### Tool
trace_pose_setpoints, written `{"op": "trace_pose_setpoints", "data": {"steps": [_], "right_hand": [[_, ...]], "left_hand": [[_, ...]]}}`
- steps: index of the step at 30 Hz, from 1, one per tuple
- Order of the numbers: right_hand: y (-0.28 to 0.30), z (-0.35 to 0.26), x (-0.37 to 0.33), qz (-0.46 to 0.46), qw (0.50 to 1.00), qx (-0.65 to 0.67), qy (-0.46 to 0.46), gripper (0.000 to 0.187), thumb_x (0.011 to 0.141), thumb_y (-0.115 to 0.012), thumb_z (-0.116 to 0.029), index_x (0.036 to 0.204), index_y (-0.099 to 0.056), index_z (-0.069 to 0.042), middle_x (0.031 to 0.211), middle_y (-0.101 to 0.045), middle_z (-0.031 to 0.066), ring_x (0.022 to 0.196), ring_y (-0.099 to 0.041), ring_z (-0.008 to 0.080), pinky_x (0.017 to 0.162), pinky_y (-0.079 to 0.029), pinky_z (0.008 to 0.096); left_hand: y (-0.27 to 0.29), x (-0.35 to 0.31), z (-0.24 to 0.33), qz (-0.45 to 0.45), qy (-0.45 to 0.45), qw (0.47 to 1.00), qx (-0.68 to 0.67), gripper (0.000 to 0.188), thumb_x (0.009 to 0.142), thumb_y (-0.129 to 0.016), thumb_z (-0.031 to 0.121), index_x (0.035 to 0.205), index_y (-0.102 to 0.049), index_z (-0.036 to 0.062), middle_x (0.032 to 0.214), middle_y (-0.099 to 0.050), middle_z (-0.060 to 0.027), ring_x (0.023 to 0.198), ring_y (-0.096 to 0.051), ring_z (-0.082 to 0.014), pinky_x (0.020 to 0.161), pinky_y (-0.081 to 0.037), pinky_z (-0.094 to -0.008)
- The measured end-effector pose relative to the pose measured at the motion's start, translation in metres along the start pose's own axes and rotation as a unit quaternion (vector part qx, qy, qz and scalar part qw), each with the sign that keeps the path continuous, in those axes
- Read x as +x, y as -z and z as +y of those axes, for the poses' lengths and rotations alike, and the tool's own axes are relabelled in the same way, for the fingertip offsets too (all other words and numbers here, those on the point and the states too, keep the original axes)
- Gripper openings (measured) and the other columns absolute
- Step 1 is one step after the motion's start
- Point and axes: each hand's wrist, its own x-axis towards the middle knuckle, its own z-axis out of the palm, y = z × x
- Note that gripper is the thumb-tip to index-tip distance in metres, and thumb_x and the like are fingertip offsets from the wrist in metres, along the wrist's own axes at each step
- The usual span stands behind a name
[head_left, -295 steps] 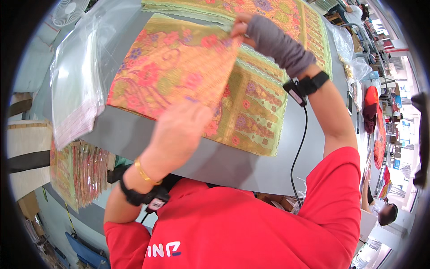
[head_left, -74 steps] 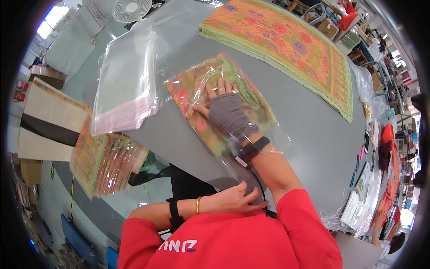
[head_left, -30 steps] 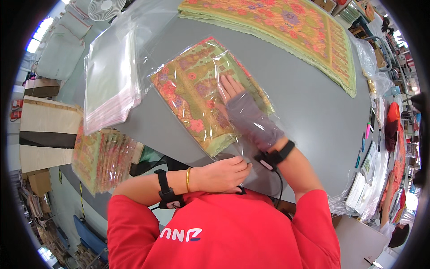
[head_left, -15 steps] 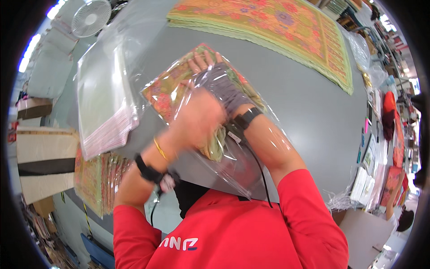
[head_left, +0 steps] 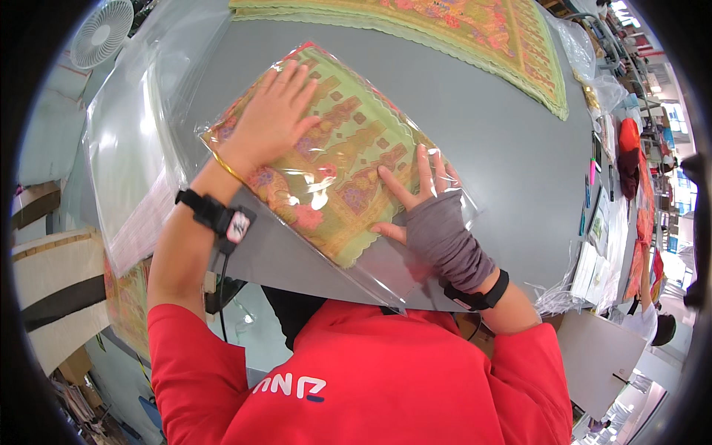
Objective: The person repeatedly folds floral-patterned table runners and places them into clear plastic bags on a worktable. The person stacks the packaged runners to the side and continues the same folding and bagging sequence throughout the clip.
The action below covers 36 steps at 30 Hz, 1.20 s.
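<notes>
A folded green, yellow and red patterned cloth (head_left: 337, 141) lies flat in a clear plastic bag (head_left: 371, 278) on the grey table, turned at a slant. My left hand (head_left: 274, 119) rests on its upper left part, fingers stretched out and palm down. At the cloth's right edge, my right hand (head_left: 426, 189) presses with spread fingers; a grey fabric cover wraps its palm and wrist. Beyond the cloth's near edge, the bag's loose end runs toward my body. Neither hand grips anything.
Clear bags with pinkish edges (head_left: 137, 178) are stacked at the left. A large pile of similar patterned cloths (head_left: 445, 30) lies at the table's far side. Packed cloths (head_left: 126, 304) sit lower left. Pens (head_left: 587, 193) and white papers (head_left: 586, 274) line the right edge.
My right hand has drawn back from the cloth's far end to its right edge. My left hand has moved up to the upper left. The cloth now lies flatter, without its bunched near part.
</notes>
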Motion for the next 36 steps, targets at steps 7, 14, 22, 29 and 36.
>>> {"op": "trace_pose_setpoints", "data": {"steps": [7,14,22,29,36], "right_hand": [[-0.001,0.006,-0.002,0.03,0.998,0.046,0.037,0.098,0.084,-0.078,-0.066,0.162,-0.046,-0.016,0.169,-0.025,0.0346,0.157,-0.025,0.0522,0.121,-0.03,0.0634],[0.006,0.002,-0.08,-0.002,0.964,0.214,0.158,0.048,0.083,-0.08,-0.017,0.128,-0.067,-0.007,0.141,-0.058,0.0192,0.135,-0.053,0.0405,0.111,-0.044,0.0521],[-0.011,-0.01,-0.088,-0.024,0.872,0.386,0.3,0.028,0.077,-0.075,-0.001,0.102,-0.068,-0.012,0.115,-0.067,0.0015,0.105,-0.063,0.0266,0.091,-0.05,0.0405],[-0.009,-0.031,-0.091,0.002,0.916,0.299,0.268,0.014,0.084,-0.071,-0.009,0.094,-0.062,-0.012,0.099,-0.059,0.0037,0.096,-0.06,0.0241,0.085,-0.046,0.0384],[0.069,0.083,-0.214,-0.01,0.991,0.123,0.046,0.006,0.096,-0.061,-0.003,0.1,-0.063,-0.007,0.106,-0.062,0.0126,0.099,-0.059,0.0358,0.085,-0.049,0.0462]], "left_hand": [[0.017,-0.004,0.053,-0.012,-0.051,0.999,0.016,0.066,0.101,-0.065,0.034,0.159,-0.049,0.0063,0.169,-0.038,-0.0219,0.158,-0.033,-0.0391,0.13,-0.027,-0.0545],[0.015,-0.055,0.126,-0.059,-0.065,0.994,-0.07,0.073,0.099,-0.061,0.061,0.161,-0.05,0.0236,0.171,-0.032,-0.0235,0.16,-0.026,-0.0447,0.129,-0.02,-0.0627],[0.004,-0.052,0.136,-0.064,-0.053,0.996,-0.013,0.069,0.101,-0.058,0.061,0.163,-0.048,0.0315,0.174,-0.028,-0.0224,0.161,-0.024,-0.044,0.129,-0.018,-0.0639],[0.006,-0.051,0.139,-0.059,-0.049,0.997,-0.022,0.068,0.101,-0.061,0.054,0.162,-0.05,0.0269,0.176,-0.024,-0.0205,0.163,-0.019,-0.0419,0.132,-0.014,-0.0596],[0.023,-0.06,0.13,-0.097,-0.097,0.99,-0.034,0.067,0.101,-0.059,0.058,0.16,-0.051,0.0285,0.174,-0.028,-0.0219,0.161,-0.023,-0.0439,0.131,-0.016,-0.0624]]}}
